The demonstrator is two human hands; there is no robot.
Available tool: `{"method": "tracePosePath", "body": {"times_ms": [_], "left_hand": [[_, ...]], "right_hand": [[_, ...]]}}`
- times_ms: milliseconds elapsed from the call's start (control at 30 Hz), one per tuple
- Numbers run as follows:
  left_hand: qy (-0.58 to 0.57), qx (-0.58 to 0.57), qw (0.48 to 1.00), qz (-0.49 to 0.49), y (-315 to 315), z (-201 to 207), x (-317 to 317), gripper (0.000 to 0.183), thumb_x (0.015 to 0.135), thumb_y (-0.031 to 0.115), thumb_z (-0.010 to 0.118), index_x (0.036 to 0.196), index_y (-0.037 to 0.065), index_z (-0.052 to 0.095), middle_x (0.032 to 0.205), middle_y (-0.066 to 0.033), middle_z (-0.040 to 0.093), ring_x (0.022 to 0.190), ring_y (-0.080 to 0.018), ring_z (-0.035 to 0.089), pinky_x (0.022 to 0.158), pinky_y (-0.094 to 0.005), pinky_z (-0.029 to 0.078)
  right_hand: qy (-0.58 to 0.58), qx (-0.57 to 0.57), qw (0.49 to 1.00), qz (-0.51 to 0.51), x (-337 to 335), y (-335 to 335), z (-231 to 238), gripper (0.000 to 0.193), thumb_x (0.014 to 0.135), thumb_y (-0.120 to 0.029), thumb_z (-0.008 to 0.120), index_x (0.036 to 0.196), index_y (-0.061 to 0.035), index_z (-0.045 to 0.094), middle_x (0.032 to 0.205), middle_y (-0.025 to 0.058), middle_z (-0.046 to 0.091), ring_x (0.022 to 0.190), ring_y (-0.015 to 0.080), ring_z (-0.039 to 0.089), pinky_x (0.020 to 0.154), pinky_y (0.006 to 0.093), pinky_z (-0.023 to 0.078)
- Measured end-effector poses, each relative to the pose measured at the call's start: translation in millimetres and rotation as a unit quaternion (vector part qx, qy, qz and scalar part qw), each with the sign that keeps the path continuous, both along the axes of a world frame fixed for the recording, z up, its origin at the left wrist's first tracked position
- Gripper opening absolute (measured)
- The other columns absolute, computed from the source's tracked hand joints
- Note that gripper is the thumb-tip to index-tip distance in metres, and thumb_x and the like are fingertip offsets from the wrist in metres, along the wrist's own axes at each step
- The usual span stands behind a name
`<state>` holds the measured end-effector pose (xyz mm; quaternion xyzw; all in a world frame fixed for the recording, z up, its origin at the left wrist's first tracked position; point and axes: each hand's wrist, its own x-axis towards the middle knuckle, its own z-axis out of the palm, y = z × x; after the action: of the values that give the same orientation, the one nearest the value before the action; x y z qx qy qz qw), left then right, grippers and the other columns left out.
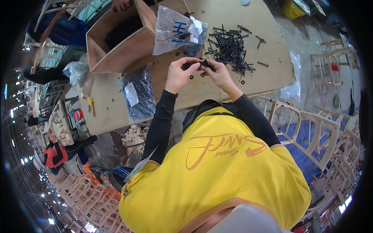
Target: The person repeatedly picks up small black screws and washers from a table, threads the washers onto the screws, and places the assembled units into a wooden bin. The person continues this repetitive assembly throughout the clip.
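Note:
Both my hands meet over the worktable, thumbs and fingertips pinched together. Between them is a small black hardware piece point(204, 63); fingers cover part of it, so its exact kind is unclear. My left hand point(181, 73) is closed at its left side, and my right hand point(218, 74) grips it from the right. Just beyond my right hand lies a loose pile of black bolts point(229, 46). A black washer point(191, 77) rests on the tabletop between my wrists, and another washer point(243, 82) sits right of my right wrist.
A clear plastic bag point(167, 35) leans by an open wooden box point(124, 58) holding dark contents. Near it is another person's hand point(120, 4). A bag of black parts point(142, 103) lies at the table's near edge. Yellow-handled pliers point(91, 105) lie left; wooden chair frames point(311, 132) stand right.

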<state>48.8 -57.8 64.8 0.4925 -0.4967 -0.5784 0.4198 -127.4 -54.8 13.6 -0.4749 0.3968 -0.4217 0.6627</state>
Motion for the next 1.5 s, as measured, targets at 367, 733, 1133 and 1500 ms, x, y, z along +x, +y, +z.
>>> {"method": "tracePosePath", "body": {"times_ms": [367, 733, 1133, 1500], "left_hand": [[-0.192, -0.273, 0.904, 0.266, -70.1, 127.2, 100.0, 0.016, 0.089, 0.006, 0.064, 0.102, -0.001, 0.070, 0.095, -0.0044, 0.069, 0.085, -0.0100, 0.063, 0.076, -0.0245, 0.050], [0.074, -0.024, 0.996, 0.036, -20.6, 44.8, 15.2, 0.020, 0.084, -0.005, 0.063, 0.104, -0.003, 0.064, 0.092, -0.0087, 0.067, 0.080, -0.0150, 0.065, 0.076, -0.0272, 0.053], [0.052, -0.021, 0.995, 0.087, 3.3, 0.0, -19.8, 0.018, 0.087, 0.003, 0.065, 0.105, 0.000, 0.067, 0.094, -0.0021, 0.068, 0.084, -0.0077, 0.062, 0.076, -0.0224, 0.050], [-0.181, -0.112, 0.970, 0.121, 15.6, 9.4, -23.9, 0.018, 0.084, 0.018, 0.072, 0.096, 0.004, 0.073, 0.077, -0.0037, 0.058, 0.071, -0.0109, 0.056, 0.065, -0.0267, 0.047]], "right_hand": [[-0.110, 0.086, 0.990, -0.024, -8.5, -0.3, 15.7, 0.034, 0.100, -0.006, 0.041, 0.134, -0.0019, 0.040, 0.122, 0.0118, 0.061, 0.103, 0.0199, 0.064, 0.082, 0.0286, 0.053], [-0.042, -0.020, 0.999, -0.018, -5.1, -3.0, 8.2, 0.014, 0.096, -0.005, 0.053, 0.108, 0.0009, 0.054, 0.102, 0.0082, 0.068, 0.088, 0.0128, 0.065, 0.068, 0.0255, 0.053], [-0.001, 0.055, 0.998, -0.015, -3.3, 5.1, 15.1, 0.021, 0.095, -0.009, 0.057, 0.115, -0.0011, 0.060, 0.095, 0.0061, 0.069, 0.083, 0.0143, 0.068, 0.066, 0.0252, 0.054], [0.001, 0.030, 0.999, -0.025, -5.8, 9.1, 7.0, 0.017, 0.096, -0.010, 0.057, 0.110, -0.0022, 0.063, 0.094, 0.0040, 0.069, 0.084, 0.0144, 0.068, 0.063, 0.0227, 0.050]]}}
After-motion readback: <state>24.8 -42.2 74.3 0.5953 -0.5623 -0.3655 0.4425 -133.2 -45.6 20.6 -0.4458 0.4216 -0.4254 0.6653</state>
